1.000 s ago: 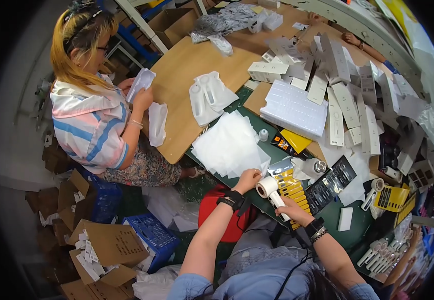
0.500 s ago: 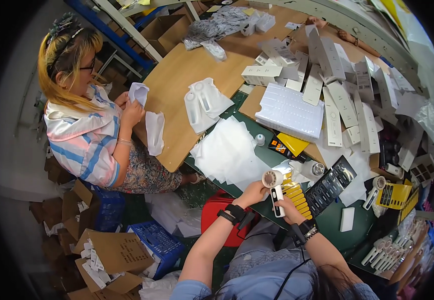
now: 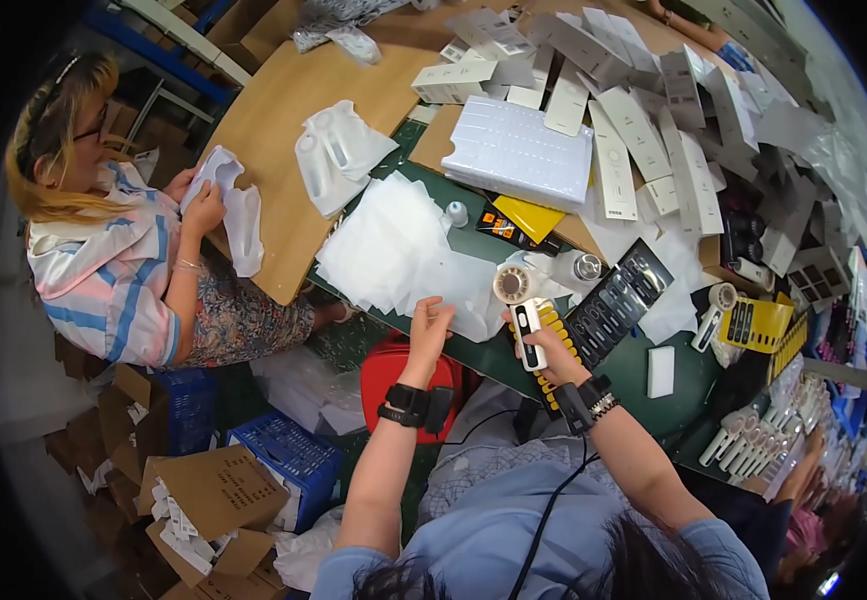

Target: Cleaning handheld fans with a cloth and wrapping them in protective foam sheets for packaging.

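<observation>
Across the right half of the view spreads a green table [image 3: 614,377], with a wooden tabletop [image 3: 254,130] adjoining it at the left, where a co-worker [image 3: 114,275] handles a pale, pouch-like piece. Next in size comes a heap of slim white cartons [image 3: 644,155] toward the back, then a stack of white moulded trays [image 3: 522,150] in front of it and a loose pile of thin white sheets [image 3: 384,240] near the person. A black sheet of dark oblong pieces [image 3: 619,305] lies on the green table beside a yellow strip [image 3: 565,338]. Over that strip is the white handheld fan [image 3: 528,322], its handle gripped by the right hand's [image 3: 557,357] closed fingers; the left hand [image 3: 432,328] is apart from it, fingers loosely bent with nothing visible in them. Judging by its look, the fan is already whole, with a dark panel on its handle, but it is neither bagged nor boxed; similar fans [image 3: 744,440] lie grouped at lower right. As for writing, the cartons carry small dark print and a round outline, and a brown box [image 3: 224,490] bears dark lettering; any mark on the fan is too small to tell.
</observation>
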The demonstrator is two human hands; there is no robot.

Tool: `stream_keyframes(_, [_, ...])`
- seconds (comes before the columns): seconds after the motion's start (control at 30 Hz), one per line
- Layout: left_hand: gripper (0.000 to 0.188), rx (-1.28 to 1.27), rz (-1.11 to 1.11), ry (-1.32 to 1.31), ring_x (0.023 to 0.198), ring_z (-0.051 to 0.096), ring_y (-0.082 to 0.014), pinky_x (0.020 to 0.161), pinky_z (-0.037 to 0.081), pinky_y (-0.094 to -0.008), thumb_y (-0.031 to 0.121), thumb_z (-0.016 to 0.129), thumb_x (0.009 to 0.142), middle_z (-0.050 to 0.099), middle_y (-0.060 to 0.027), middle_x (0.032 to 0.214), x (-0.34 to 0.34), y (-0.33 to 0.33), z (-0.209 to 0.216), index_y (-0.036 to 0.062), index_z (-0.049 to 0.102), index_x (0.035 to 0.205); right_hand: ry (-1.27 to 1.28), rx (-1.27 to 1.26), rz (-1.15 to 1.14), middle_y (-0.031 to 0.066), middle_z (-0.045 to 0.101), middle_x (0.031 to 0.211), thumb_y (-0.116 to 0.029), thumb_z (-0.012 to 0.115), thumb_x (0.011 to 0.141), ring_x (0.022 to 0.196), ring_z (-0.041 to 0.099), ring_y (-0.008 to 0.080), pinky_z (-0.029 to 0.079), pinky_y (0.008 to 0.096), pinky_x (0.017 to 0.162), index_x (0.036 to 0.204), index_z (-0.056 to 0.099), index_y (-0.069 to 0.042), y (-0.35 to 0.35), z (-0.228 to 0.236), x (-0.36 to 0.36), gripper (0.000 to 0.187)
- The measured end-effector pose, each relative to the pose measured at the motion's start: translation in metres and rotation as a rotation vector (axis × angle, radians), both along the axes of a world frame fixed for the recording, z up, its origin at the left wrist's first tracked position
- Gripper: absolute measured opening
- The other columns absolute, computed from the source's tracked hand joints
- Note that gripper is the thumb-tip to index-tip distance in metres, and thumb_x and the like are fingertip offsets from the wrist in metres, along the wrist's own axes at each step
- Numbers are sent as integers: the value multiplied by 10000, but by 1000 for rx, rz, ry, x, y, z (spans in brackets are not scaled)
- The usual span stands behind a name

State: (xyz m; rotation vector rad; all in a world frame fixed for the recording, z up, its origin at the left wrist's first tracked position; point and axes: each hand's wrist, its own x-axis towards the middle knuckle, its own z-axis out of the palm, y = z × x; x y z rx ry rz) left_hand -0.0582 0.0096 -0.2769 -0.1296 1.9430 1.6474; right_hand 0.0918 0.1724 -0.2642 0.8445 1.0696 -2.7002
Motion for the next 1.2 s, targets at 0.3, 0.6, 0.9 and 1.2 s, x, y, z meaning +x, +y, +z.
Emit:
stream_keyframes(0.3, [330,-496,-297,426,630,575,-197,572,444,-313,169,639,783,579,-154,725,37,19,-39,3,496,1029,-4,42,81,9,515,799,-128,516,759,671,513,89,420,220,606,1238,507,-46,-9,9,6,486])
stream_keyframes(0.6, [145,-302,-164,582,479,499,-151,480,398,-300,102,616,795,505,-66,532,22,15,7,17,561,898,26,490,247,25,557,838,-101,566,717,746,529,102,427,228,670,1093,533,-11,16,18,37,388])
stream_keyframes(0.9, [115,-294,-397,456,488,514,-192,493,409,-320,88,618,775,521,-100,536,24,21,-2,46,667,870,-9,384,586,51,592,811,-150,602,705,739,564,145,450,269,675,1043,562,-28,14,12,40,361])
stream_keyframes(1.2, [232,-118,-440,234,491,402,-70,464,341,-267,165,662,771,445,-45,498,21,7,-33,-27,570,679,-186,1276,662,164,631,919,-284,633,682,841,609,339,486,405,729,1176,543,-148,16,51,33,520])
